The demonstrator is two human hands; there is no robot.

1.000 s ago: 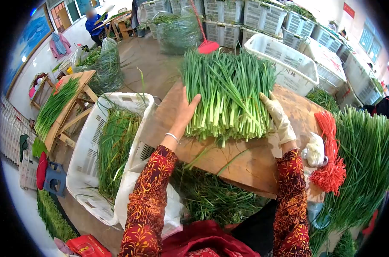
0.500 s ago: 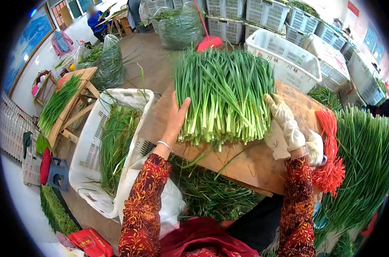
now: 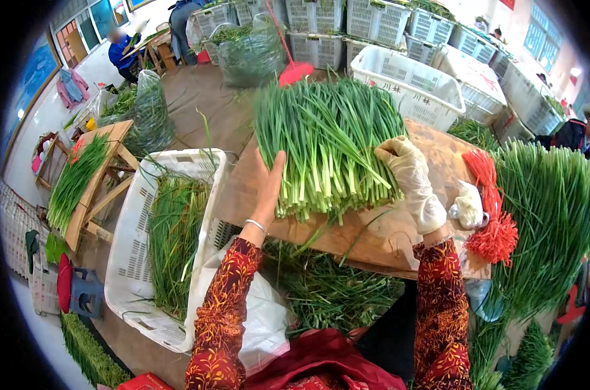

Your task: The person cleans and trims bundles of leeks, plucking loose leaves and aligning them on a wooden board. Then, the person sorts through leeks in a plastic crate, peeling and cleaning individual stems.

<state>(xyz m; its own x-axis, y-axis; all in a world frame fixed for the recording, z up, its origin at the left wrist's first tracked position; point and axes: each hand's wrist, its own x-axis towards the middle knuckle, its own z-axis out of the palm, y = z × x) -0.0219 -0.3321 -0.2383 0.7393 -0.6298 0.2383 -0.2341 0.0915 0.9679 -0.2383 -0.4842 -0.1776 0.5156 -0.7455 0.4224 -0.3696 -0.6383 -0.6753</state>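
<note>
A wide bunch of long green leafy stalks [image 3: 334, 143] lies on the wooden board [image 3: 373, 240], pale cut ends toward me. My bare left hand [image 3: 268, 190], with a bracelet at the wrist, rests against the bunch's left side, thumb up and fingers partly hidden behind the leaves. At the right side, my right hand [image 3: 409, 175] wears a pale glove; its fingers are curled in against the stalks. Red ties [image 3: 491, 208] lie at the board's right edge beside a crumpled white bundle [image 3: 468, 205].
A white crate [image 3: 134, 240] with loose leaves stands left of the board. More stalks [image 3: 542, 221] are piled at the right. Trimmings [image 3: 334, 286] lie below. Behind are an empty white crate [image 3: 409, 81], a red dustpan [image 3: 295, 73] and a seated person [image 3: 121, 53].
The view has shifted slightly. My gloved right hand has curled its fingers and moved in over the bunch's right edge. My left hand stays at the left side.
</note>
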